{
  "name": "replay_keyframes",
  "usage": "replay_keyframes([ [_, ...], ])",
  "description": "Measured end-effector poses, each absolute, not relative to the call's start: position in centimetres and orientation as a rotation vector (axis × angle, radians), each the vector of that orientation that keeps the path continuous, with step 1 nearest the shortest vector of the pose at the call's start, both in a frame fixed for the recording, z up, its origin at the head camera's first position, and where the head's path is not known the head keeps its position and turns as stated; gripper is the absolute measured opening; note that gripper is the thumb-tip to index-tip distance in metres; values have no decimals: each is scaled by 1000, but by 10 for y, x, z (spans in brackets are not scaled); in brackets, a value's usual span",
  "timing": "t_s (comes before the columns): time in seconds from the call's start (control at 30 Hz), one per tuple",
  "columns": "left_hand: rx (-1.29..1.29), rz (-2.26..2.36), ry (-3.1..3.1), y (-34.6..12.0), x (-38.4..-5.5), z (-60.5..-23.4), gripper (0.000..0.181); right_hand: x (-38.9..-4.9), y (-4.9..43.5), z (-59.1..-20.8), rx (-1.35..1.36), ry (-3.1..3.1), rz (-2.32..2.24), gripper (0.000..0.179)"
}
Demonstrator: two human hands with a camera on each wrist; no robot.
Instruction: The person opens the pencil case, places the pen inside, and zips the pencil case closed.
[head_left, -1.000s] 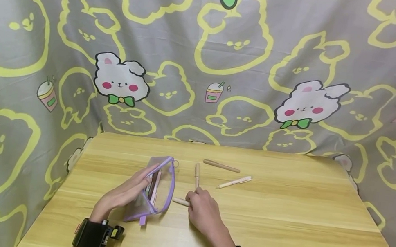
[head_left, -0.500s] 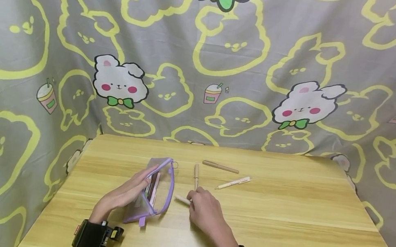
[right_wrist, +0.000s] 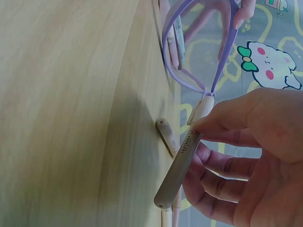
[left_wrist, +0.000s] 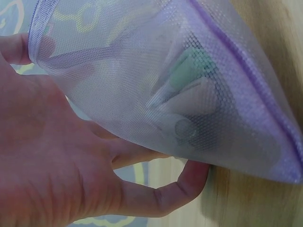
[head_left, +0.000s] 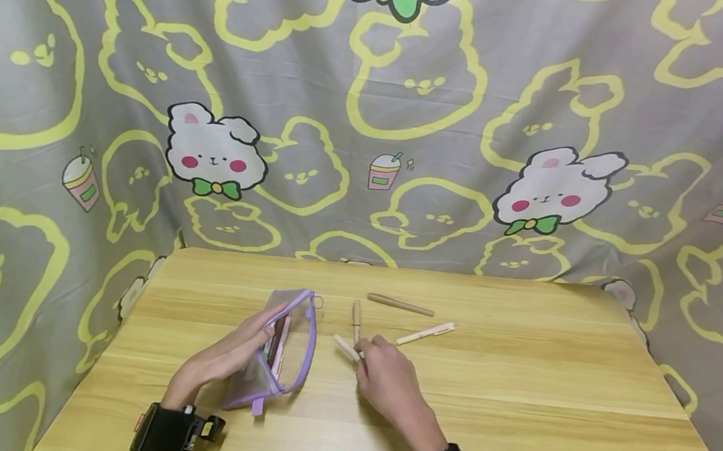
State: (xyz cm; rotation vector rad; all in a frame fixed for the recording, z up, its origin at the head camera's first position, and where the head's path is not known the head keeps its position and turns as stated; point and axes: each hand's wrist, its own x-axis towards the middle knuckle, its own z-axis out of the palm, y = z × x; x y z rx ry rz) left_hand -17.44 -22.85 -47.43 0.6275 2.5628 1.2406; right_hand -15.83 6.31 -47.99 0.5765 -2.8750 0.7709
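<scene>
A translucent mesh pencil case (head_left: pixel 243 388) with purple zipper edging lies at the left of the table, mouth facing right. Several pens show inside it, and in the left wrist view a green pen end (left_wrist: pixel 189 68) shows through the mesh. My left hand (head_left: pixel 227 348) holds the case's left rim, keeping the mouth spread. Between thumb and fingers, my right hand (head_left: pixel 393 381) pinches a beige pen (right_wrist: pixel 177 163) with small dark lettering. That pen slants over the table, one end pointing toward the case.
Beyond my right hand lie a tan pen (head_left: pixel 356 317), a brown pen (head_left: pixel 401 305) and a pale yellow click pen (head_left: pixel 426 333). The wooden table (head_left: pixel 546 429) ends at a grey curtain (head_left: pixel 327 63) with yellow outlines and white bunnies.
My right hand has shifted slightly right and away from me, and the pen in it has swung to a steeper angle. My left hand and the pencil case stay in place.
</scene>
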Motion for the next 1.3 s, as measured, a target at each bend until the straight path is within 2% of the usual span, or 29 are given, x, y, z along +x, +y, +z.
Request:
replay_keyframes([
  [0.4, 598, 1286, 2507, -230, -175, -473, 57, -163, 77, -482, 519, -2869, 755, 20],
  [0.7, 611, 1259, 2541, -233, -175, -475, 57, -166, 65, -478, 538, -2860, 813, 21],
  [1.07, 577, 1285, 2505, -233, -174, -478, 58, -169, 39, -468, 612, -2836, 1086, 28],
  [1.3, 623, 1315, 2502, -234, -177, -478, 58, -177, 10, -465, 657, -2871, 1432, 42],
])
